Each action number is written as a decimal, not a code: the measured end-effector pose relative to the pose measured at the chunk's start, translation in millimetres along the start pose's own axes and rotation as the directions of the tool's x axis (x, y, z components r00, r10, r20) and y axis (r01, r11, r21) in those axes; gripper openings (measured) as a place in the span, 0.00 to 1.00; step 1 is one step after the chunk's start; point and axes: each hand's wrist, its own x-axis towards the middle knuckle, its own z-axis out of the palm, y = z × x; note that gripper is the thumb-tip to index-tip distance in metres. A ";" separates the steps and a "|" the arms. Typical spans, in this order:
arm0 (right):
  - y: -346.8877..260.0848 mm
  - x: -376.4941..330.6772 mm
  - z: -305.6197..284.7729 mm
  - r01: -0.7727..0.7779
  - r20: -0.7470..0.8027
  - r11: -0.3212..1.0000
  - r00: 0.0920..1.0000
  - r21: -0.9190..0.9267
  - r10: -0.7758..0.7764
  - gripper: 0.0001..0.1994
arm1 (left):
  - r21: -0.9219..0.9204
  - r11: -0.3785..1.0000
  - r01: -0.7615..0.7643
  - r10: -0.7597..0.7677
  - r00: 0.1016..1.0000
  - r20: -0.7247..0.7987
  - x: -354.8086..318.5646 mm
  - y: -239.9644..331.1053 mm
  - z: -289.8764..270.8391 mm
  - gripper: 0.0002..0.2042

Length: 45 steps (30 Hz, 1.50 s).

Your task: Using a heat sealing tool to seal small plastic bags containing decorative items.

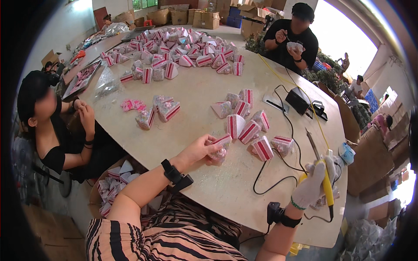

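- Far left, a seated person in black (52,130) has both hands up at the table's (204,182) edge, working on something too small to make out.
- Just below that edge sits a basket (93,195) holding more wedge pieces.
- Up the table, a clear plastic bag (106,85) lies flat beside a dark tray (82,78), and a scatter of small pink bits (133,104) rests near two loose wedges.
- Now the wearer's left hand (198,150): bare, fingers closed around a cake-slice wedge (219,148), white top, red-striped side, a clear speckled base. It is held just off the tabletop, near the front edge.
- That wedge looks light and a little soft, likely foam or thin plastic; the flat striped sides give the surest hold, and a hard squeeze would probably dent it.
- Just right of it, a cluster of finished wedges (250,130) lies on the table, some touching.
- Far back, a big heap of wedges (178,50) covers the table's far end.
- A black cable (278,178) loops across the wood toward a black box (297,100).
- On to the right hand (315,185): white-gloved, wrapped tight on a yellow-handled heating tool (325,182), metal tip pointing up and away, well apart from the wedge.
- Top right, another person in black (291,39) holds a piece up in both hands.
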 end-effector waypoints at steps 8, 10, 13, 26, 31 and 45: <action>20.2 -54.7 41.2 -0.269 0.137 0.951 0.959 0.149 0.250 0.10 | -0.140 0.989 -0.052 0.050 0.999 -0.016 -1.0 -13.5 3.1 0.27; 39.8 -63.3 38.9 -0.316 0.189 0.933 0.940 0.173 0.284 0.09 | -0.211 0.977 -0.041 0.036 0.999 -0.030 -6.4 -19.6 6.1 0.27; 43.1 -70.1 33.3 -0.406 0.269 0.893 0.897 0.193 0.350 0.08 | -0.241 0.965 -0.100 0.090 0.995 -0.050 1.6 -24.5 4.8 0.26; 48.9 -88.0 31.5 -0.265 0.314 0.964 0.918 0.026 0.244 0.08 | 0.632 0.708 -0.315 0.505 0.851 -0.141 27.1 -20.2 10.2 0.46; 48.1 -91.0 30.3 -0.269 0.324 0.963 0.913 0.023 0.248 0.08 | 0.737 0.645 -0.200 0.335 0.941 -0.038 35.9 -17.7 6.0 0.43; 44.4 -90.1 34.5 -0.276 0.275 0.960 0.928 0.051 0.252 0.09 | 0.875 0.467 -0.130 0.439 0.893 -0.102 19.2 1.9 28.0 0.35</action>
